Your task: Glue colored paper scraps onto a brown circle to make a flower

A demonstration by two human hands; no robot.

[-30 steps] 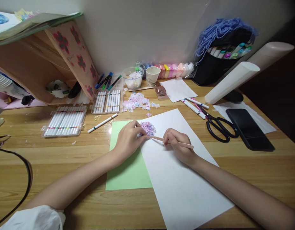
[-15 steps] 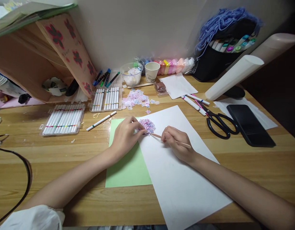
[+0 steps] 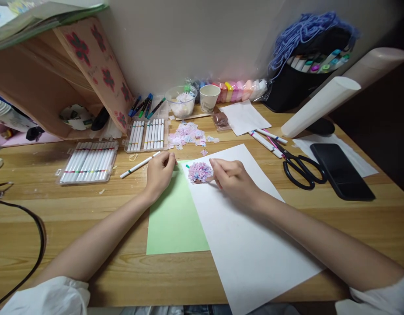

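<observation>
A round cluster of pink, purple and blue paper scraps (image 3: 200, 171) sits near the top of the white paper sheet (image 3: 251, 245), with a small green mark at its upper left. Fingers bent, my right hand (image 3: 235, 181) is closed just right of the cluster. The thin wooden stick in it is almost wholly hidden; only a brownish bit seems to show by the fingers. My left hand (image 3: 160, 175) rests by the upper left corner of the green paper (image 3: 175, 223), thumb and fingers pinched together. Whatever may be between them is too small to make out.
Loose paper scraps (image 3: 187, 134) lie behind the sheets. Marker cases (image 3: 88, 162), a single marker (image 3: 139, 165), a clear bowl (image 3: 181, 105) and a paper cup (image 3: 209, 97) stand around them. To the right are black scissors (image 3: 302, 170) and a phone (image 3: 342, 171).
My left hand has drawn back leftward from the scrap cluster, uncovering it. My right hand has moved slightly up and left, closer to the cluster, and the stick is now mostly out of sight.
</observation>
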